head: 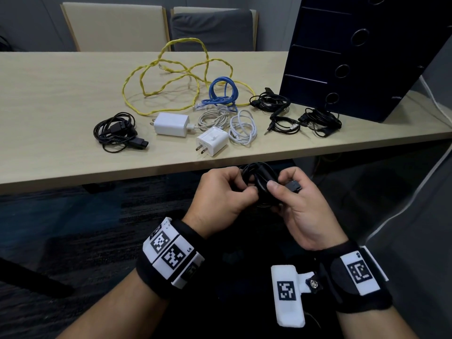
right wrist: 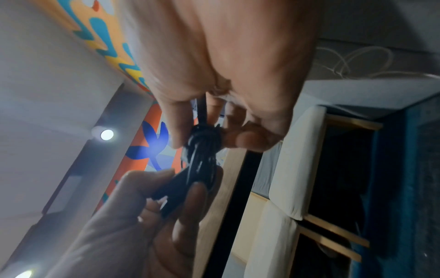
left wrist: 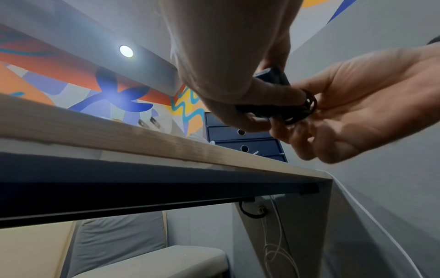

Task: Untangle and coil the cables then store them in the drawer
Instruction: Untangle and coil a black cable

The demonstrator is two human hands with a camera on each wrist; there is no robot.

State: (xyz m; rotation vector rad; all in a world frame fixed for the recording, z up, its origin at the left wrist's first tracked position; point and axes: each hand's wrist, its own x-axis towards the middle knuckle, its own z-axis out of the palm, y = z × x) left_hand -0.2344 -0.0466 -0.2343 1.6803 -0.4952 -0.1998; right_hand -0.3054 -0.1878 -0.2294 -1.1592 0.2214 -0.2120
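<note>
Both hands hold a coiled black cable below the table's front edge. My left hand pinches the bundle from the left, and my right hand grips it from the right with a black plug sticking out past the thumb. The right wrist view shows the black cable wound tight between the fingers of both hands. On the table lie a yellow cable, a blue cable, white cables, two white chargers and several black cable bundles. The dark drawer unit stands at the back right.
The wooden table spans the view, its front edge just beyond my hands. Two chairs stand behind it. A white cable trails down the right wall. Dark carpet lies below.
</note>
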